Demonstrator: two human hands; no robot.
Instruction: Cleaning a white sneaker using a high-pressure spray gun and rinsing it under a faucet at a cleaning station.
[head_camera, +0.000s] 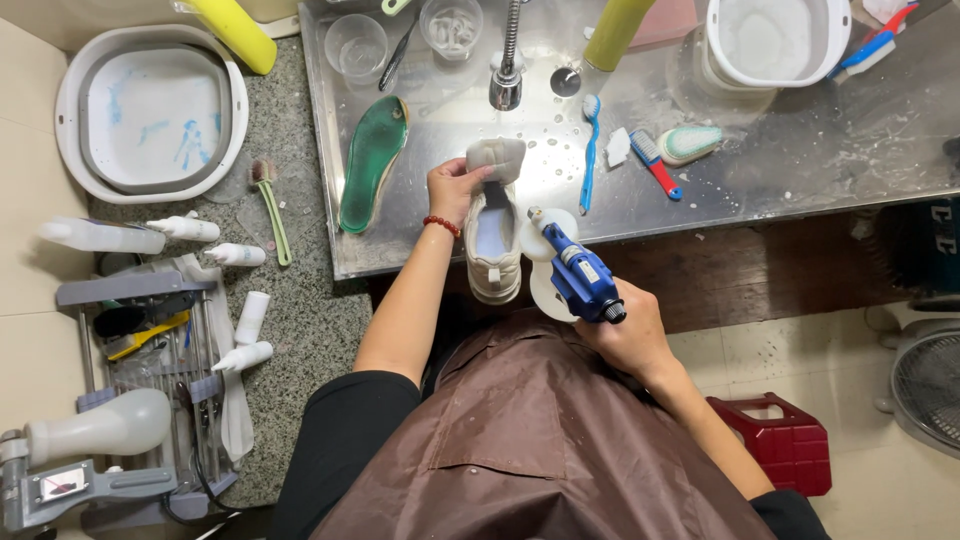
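Note:
My left hand (455, 188) grips a pale beige shoe (494, 240) by its pulled-up tongue, holding it over the front edge of the steel sink table (800, 170). A red bead bracelet sits on that wrist. My right hand (628, 335) holds a blue powered hand tool (578, 274) with a round white disc head (545, 262) pressed beside the shoe's right side. A green insole (372, 160) lies on the steel top left of the shoe.
A tap (507, 70), blue toothbrush (589, 150), red-and-blue brush (655, 162), teal scrub brush (688, 143), clear cups (356, 45) and white tub (775, 40) sit on the steel top. A white basin (70, 110), bottles and a rack stand left. A red stool (785, 440) is right.

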